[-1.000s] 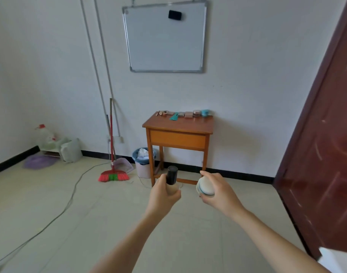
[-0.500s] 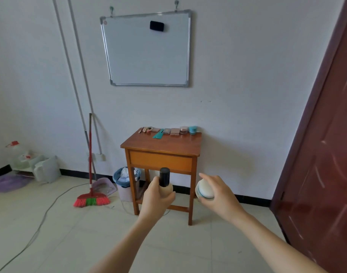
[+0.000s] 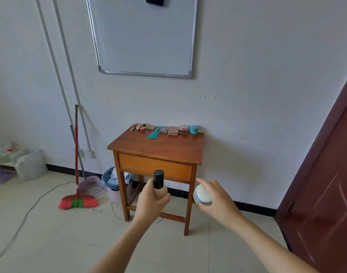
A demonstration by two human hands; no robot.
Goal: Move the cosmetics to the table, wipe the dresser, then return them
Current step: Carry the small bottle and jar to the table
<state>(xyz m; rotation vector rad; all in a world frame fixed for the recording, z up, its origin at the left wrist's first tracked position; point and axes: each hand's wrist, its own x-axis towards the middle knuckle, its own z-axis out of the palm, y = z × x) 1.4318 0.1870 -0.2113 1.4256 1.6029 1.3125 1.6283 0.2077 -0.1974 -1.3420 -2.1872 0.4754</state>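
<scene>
The left hand (image 3: 152, 196) is wrapped round the lower body of a bottle (image 3: 159, 180) with a tall black cap, held upright. The right hand (image 3: 216, 200) cups a round white case (image 3: 203, 195) with a blue band, fingers curled over its top. Both are carried in the air in front of the small wooden table, below the level of the tabletop (image 3: 159, 148) and not yet over it. The other cosmetics sit in a row along the back edge against the wall: small sticks, flat palettes, a teal comb (image 3: 153, 133), a pink jar (image 3: 183, 129) and a teal pot (image 3: 194, 130).

The main worry, to my eye, is the hard tile floor (image 3: 50, 243) under both hands. The white case looks smooth and domed, and a loose grip could let it slide out and crack. The bottle is narrow and looks top-heavy, so set down at a tilt it may topple and knock into the row behind. The case could also roll off the front edge if it lands on its curved side. The front half of the tabletop looks like the safer landing. A cable (image 3: 30, 205) trails across the floor to the left, well apart from the table, and matters only if the person steps that way.
</scene>
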